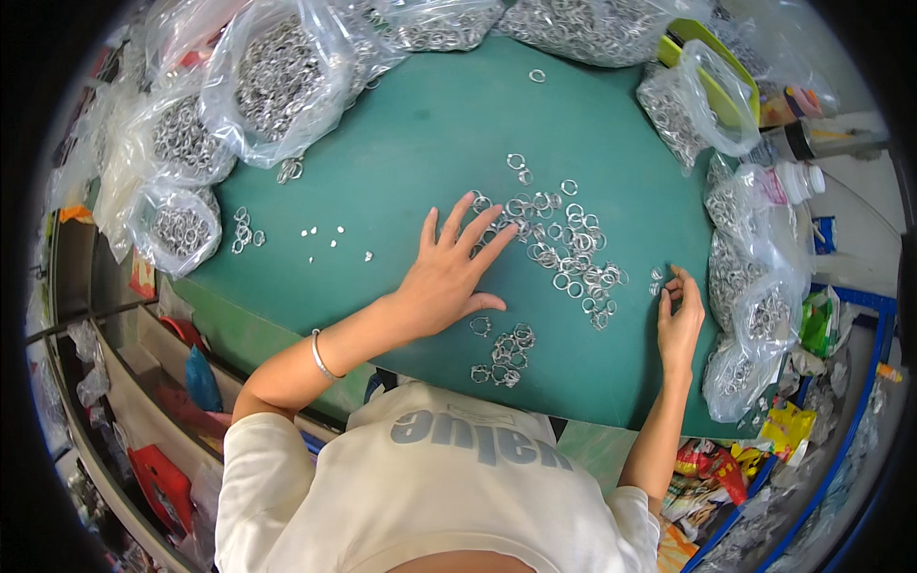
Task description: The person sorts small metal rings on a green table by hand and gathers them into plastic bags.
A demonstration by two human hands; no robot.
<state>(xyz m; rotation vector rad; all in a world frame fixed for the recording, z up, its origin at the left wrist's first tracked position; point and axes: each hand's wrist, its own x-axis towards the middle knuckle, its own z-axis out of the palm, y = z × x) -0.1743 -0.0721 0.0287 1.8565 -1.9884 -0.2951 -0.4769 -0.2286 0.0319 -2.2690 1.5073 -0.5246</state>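
Silver-coloured metal rings lie in a loose pile (573,253) on the green table. Over the pile's left edge my left hand (444,272) reaches with spread fingers, its fingertips at a few of the rings. It grips nothing that I can see. My right hand (680,320) rests on the table to the right of the pile, fingers loosely bent and thumb apart from them. Two or so small rings (655,281) lie just left of its fingertips. A smaller cluster of rings (508,353) lies nearer my body, below my left hand.
Clear plastic bags full of rings (279,76) line the table's left, far and right sides. Several tiny pale pieces (334,243) and a few rings (245,232) lie at left. A yellow-green scoop (743,81) and a plastic bottle (793,181) stand among the right-hand bags.
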